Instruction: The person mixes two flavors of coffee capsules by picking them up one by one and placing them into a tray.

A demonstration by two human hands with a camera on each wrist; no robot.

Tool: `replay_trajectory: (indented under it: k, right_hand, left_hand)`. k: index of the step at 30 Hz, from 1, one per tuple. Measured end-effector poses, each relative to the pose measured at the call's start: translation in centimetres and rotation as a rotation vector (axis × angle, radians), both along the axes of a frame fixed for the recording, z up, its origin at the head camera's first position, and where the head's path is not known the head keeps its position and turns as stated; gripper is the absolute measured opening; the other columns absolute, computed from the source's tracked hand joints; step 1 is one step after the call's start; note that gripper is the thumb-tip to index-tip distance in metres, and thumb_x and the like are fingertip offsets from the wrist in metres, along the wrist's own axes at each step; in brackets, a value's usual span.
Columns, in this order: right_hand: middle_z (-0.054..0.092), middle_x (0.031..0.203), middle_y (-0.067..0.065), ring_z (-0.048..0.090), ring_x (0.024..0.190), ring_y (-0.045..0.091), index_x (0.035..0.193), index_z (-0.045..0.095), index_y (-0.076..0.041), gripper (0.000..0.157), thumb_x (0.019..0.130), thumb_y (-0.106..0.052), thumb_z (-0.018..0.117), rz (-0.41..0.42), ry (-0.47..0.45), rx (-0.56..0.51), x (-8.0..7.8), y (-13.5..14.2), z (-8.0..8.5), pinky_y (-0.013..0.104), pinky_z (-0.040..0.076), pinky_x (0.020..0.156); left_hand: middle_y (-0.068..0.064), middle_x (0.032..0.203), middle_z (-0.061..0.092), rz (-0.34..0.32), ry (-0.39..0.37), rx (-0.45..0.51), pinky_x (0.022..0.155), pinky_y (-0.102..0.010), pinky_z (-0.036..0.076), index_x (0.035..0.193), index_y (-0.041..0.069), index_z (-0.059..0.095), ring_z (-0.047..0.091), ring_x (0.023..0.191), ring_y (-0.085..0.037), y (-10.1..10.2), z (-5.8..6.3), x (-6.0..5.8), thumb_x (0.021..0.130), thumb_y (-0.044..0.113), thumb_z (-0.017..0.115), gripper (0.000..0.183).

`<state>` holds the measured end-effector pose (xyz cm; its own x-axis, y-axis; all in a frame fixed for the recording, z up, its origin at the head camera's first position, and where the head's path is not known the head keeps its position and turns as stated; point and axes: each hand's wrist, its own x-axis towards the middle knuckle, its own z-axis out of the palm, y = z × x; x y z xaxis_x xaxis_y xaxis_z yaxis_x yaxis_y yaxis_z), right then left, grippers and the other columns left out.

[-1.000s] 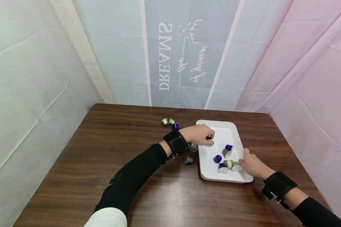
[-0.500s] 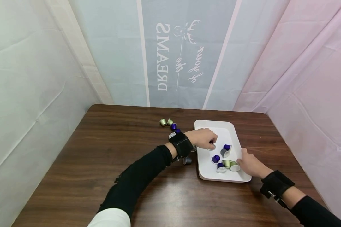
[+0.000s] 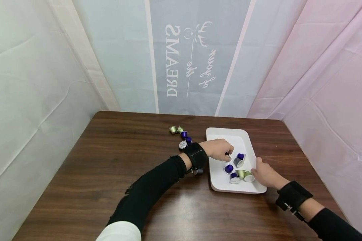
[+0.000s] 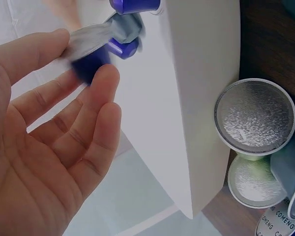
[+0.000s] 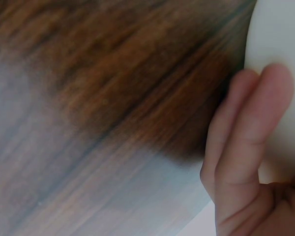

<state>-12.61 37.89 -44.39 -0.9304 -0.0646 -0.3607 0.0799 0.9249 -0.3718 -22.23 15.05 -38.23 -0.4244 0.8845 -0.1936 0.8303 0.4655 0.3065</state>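
Note:
My left hand (image 3: 217,149) is over the left half of a white tray (image 3: 239,140). Between its thumb and fingers it pinches a dark blue coffee capsule (image 4: 92,65), whose silver lid is blurred in the left wrist view. Several capsules lie in the tray's near half: blue ones (image 3: 228,168), a grey one (image 3: 238,163) and green ones (image 3: 249,176). At the tray's right side my right hand (image 3: 268,172) grips the edge. Its fingers (image 5: 246,137) lie along the outer wall in the right wrist view.
Left of the tray, loose capsules lie on the brown wooden table (image 3: 132,150): green ones (image 3: 173,130), blue ones (image 3: 184,134), a grey one (image 3: 198,171). Silver-lidded capsules (image 4: 255,116) sit close by the tray wall, partly under my left wrist in the head view. Cloth curtains surround the table.
My left hand has moved a little right and nearer over the tray with the capsule in its fingers. The right hand keeps its grip on the tray edge.

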Motion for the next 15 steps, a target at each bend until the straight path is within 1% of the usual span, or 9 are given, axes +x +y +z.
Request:
replay_trajectory:
  k: [4,6,11,15]
  right_hand:
    - [0.053,0.098,0.038,0.06,0.088,0.031,0.123,0.017,0.023,0.05,0.095,-0.009,0.044,-0.004,0.0,0.005,0.0,-0.1,0.0,0.046,0.049,0.072]
    - [0.053,0.098,0.038,0.06,0.088,0.032,0.123,0.017,0.023,0.05,0.095,-0.009,0.044,-0.006,0.001,0.009,0.0,-0.1,0.0,0.046,0.049,0.071]
    - [0.052,0.098,0.039,0.06,0.089,0.033,0.123,0.017,0.023,0.05,0.095,-0.008,0.043,-0.003,0.005,0.009,0.0,-0.2,0.0,0.046,0.049,0.072]
    - [0.053,0.098,0.038,0.06,0.088,0.032,0.123,0.017,0.023,0.05,0.095,-0.009,0.043,-0.002,0.009,0.008,0.0,-0.1,-0.1,0.046,0.049,0.072]
  left_hand:
    - [0.004,0.101,0.06,-0.011,0.025,-0.013,0.073,-0.019,0.041,0.109,0.012,0.062,0.053,0.084,-0.006,0.0,0.3,0.0,0.092,0.028,0.062,0.023]
    - [0.003,0.103,0.059,-0.011,0.036,-0.016,0.074,-0.019,0.041,0.11,0.012,0.063,0.052,0.086,-0.007,-0.1,0.4,0.0,0.092,0.027,0.063,0.024]
    - [0.003,0.098,0.06,0.01,0.041,-0.004,0.072,-0.02,0.042,0.109,0.012,0.064,0.053,0.084,-0.008,-0.8,0.6,-0.4,0.092,0.027,0.063,0.023]
    - [0.002,0.098,0.06,0.035,0.037,0.017,0.072,-0.021,0.042,0.11,0.012,0.064,0.054,0.085,-0.008,-1.8,0.8,-0.9,0.093,0.027,0.061,0.023]
